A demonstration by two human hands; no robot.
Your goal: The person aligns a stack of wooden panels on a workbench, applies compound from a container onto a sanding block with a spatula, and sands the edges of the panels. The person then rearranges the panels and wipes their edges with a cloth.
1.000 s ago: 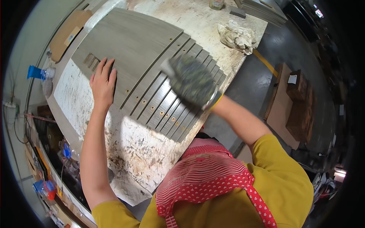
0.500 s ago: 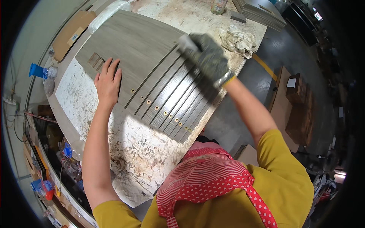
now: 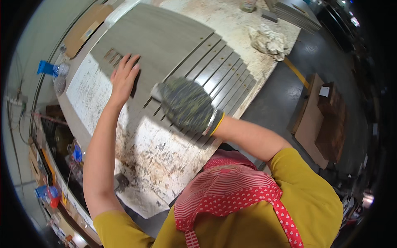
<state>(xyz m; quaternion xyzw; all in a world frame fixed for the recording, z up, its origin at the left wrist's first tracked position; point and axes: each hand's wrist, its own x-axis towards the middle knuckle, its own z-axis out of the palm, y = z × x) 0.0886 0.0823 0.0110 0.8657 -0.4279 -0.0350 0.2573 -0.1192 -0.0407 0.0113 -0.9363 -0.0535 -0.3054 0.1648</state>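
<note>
My bare left hand (image 3: 125,82) lies open, fingers spread, on a large grey wood-grain panel (image 3: 161,33), close to a small patch of brown rectangles. My right hand (image 3: 186,105) wears a dark camouflage-patterned glove and is closed over the near ends of several grey strip-like panels (image 3: 221,68), overlapped in steps beside the large panel. A pale pad (image 3: 156,92) pokes out at its fingertips; most of it is hidden, so cloth or block I cannot tell. Small brass-coloured round fittings dot the far ends of the strips; the glove covers the near ends.
The panels lie on a paint-stained white worktable (image 3: 153,165). A crumpled rag (image 3: 269,42), a small dark block (image 3: 269,15), a jar (image 3: 248,5) and stacked grey boards (image 3: 295,14) occupy its far right. Brown cardboard (image 3: 85,31) and a blue-topped bottle (image 3: 53,68) stand left.
My right hand has swept from the far ends of the strips toward me and left, to their near ends, with the pale pad. My left hand stays on the large panel.
</note>
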